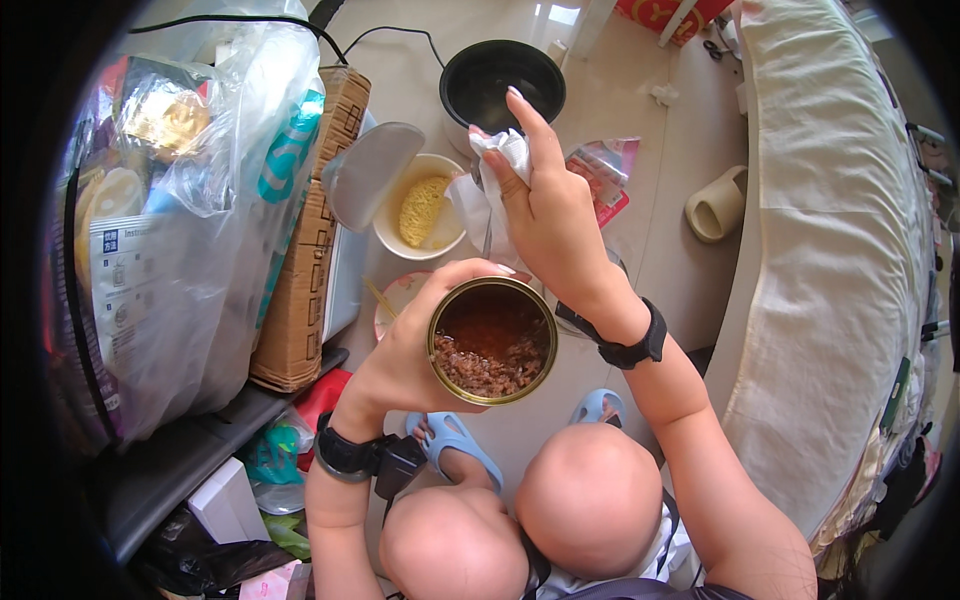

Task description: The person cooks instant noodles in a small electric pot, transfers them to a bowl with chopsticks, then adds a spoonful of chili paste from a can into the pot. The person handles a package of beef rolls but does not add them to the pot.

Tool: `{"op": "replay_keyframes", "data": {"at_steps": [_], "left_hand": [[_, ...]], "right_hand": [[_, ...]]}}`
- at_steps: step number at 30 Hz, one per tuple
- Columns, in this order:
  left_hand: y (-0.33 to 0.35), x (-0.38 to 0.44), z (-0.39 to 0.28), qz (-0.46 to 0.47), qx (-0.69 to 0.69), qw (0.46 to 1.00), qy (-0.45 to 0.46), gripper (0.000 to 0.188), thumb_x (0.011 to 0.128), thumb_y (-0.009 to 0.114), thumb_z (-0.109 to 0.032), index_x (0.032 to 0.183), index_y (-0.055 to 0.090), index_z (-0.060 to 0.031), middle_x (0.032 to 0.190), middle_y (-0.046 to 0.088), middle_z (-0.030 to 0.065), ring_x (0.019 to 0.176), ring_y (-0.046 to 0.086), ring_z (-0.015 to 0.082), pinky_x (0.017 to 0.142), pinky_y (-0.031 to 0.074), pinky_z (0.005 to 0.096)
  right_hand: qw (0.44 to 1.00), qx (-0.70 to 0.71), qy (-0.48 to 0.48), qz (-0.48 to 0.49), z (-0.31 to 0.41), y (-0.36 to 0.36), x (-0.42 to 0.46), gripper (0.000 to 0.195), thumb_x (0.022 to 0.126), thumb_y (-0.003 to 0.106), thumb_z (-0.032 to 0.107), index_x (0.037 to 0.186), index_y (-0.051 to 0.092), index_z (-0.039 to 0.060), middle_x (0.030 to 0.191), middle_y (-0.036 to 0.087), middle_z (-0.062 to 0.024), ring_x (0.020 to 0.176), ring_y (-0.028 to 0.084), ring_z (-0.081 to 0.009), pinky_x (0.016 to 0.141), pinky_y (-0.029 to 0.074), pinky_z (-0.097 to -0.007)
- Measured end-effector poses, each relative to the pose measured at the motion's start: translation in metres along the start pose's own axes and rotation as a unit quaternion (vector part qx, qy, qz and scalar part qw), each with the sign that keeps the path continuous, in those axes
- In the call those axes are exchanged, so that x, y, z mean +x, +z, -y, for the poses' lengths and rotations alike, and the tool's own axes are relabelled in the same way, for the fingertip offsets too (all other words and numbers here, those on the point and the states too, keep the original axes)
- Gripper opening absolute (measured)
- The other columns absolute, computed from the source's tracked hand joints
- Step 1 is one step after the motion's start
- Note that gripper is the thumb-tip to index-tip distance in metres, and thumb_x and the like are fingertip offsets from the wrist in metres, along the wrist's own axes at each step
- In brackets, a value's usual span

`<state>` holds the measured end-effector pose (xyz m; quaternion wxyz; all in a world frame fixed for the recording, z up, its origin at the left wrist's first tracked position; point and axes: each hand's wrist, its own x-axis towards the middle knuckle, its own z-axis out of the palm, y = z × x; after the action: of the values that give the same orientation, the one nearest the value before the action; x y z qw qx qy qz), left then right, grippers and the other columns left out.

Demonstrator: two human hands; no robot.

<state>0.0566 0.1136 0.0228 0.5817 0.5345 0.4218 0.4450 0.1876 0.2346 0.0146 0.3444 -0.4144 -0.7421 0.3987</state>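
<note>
My left hand is wrapped around an open tin can, tipped so that its mouth faces me. Chunky brown minced food with reddish oil shows inside. In my right hand is a crumpled white tissue, pinched by the thumb while one finger points outward. A thin metal utensil shows beneath the tissue; its ends are hidden. Beyond my hands stands a white noodle bowl holding a yellow dried noodle block, its lid folded back. A dark-lined cooking pot stands farther off.
A pink-and-red food packet lies right of the bowl. Partly hidden behind my left hand is a patterned plate. Plastic bags and a cardboard box line the left; a beige slipper and cloth-covered bed are right.
</note>
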Motion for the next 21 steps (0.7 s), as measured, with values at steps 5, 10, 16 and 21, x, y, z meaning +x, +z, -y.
{"op": "replay_keyframes", "data": {"at_steps": [5,10,16,21], "left_hand": [[0.000,0.002,0.003,0.012,-0.003,1.000,0.006,0.095,0.049,0.088,-0.004,0.129,0.037,-0.0015,0.127,0.049,0.0142,0.114,0.052,0.0216,0.097,0.043,0.0335],[-0.002,0.005,0.002,0.008,-0.046,0.999,0.004,0.094,0.050,0.089,-0.005,0.128,0.037,-0.0006,0.127,0.049,0.0174,0.110,0.055,0.0229,0.092,0.048,0.0354],[-0.004,0.006,0.007,0.011,-0.009,0.998,0.055,0.093,0.051,0.090,-0.010,0.128,0.037,-0.0009,0.127,0.049,0.0180,0.114,0.052,0.0242,0.096,0.044,0.0349],[-0.003,0.009,0.011,-0.002,-0.019,0.997,0.069,0.093,0.051,0.090,-0.011,0.127,0.038,-0.0008,0.127,0.049,0.0192,0.116,0.050,0.0249,0.098,0.042,0.0352]], "right_hand": [[0.998,0.052,-0.042,0.005,-0.001,-0.001,0.009,0.050,0.090,0.049,-0.005,0.135,0.029,0.0007,0.110,0.066,-0.0114,0.091,0.066,-0.0212,0.081,0.050,-0.0288],[0.984,0.170,-0.059,0.007,-0.019,-0.014,0.027,0.055,0.080,0.044,-0.015,0.131,0.029,0.0004,0.104,0.066,-0.0165,0.096,0.065,-0.0255,0.082,0.051,-0.0319],[0.921,0.384,0.047,-0.049,-0.034,-0.038,0.032,0.037,0.099,0.040,0.012,0.130,0.031,-0.0052,0.125,0.053,-0.0230,0.112,0.057,-0.0282,0.095,0.048,-0.0365],[0.773,0.583,0.241,0.065,-0.033,-0.029,0.004,0.035,0.097,0.047,0.016,0.124,0.044,-0.0064,0.123,0.056,-0.0147,0.107,0.057,-0.0213,0.089,0.048,-0.0354]]}}
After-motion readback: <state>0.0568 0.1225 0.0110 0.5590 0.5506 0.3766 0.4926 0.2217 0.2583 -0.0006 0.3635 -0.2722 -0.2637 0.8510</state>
